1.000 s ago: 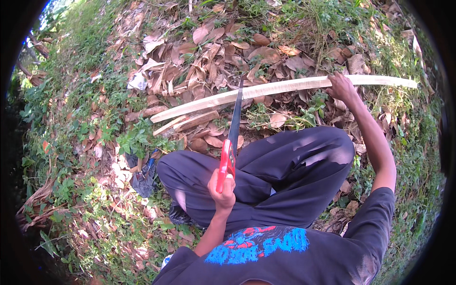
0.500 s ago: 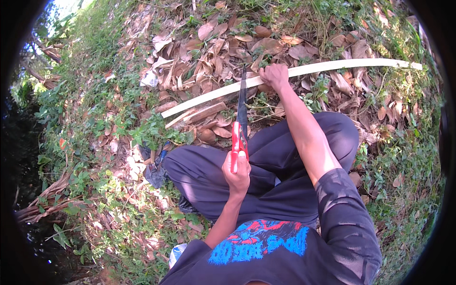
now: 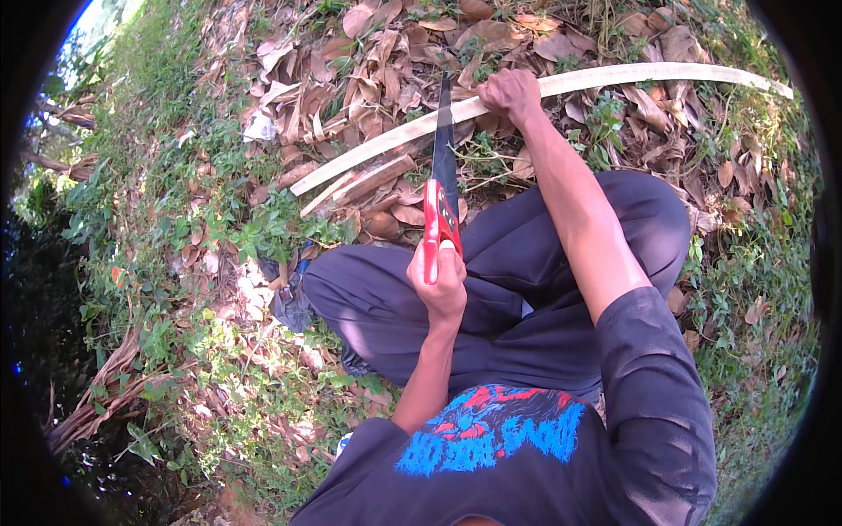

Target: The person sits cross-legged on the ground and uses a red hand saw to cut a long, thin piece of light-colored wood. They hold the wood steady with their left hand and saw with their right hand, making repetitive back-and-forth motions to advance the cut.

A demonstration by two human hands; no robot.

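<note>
My left hand (image 3: 441, 285) grips the red handle of a hand saw (image 3: 441, 180) whose dark blade points away from me, its tip reaching a long pale wooden strip (image 3: 631, 81). That strip lies across the leaf-covered ground beyond my knees. My right hand (image 3: 511, 92) is closed around the strip just right of the blade. I sit cross-legged in dark trousers (image 3: 491, 289) and a dark shirt with a red and blue print.
Dry brown leaves (image 3: 386, 53) cover the ground ahead, with shorter split wood pieces (image 3: 360, 184) lying under the strip's left end. Green weeds (image 3: 219, 228) grow on the left and right. A white scrap (image 3: 260, 129) lies among the leaves.
My right hand slid left along the strip, from far right to right beside the saw blade. The saw stayed upright in my left hand.
</note>
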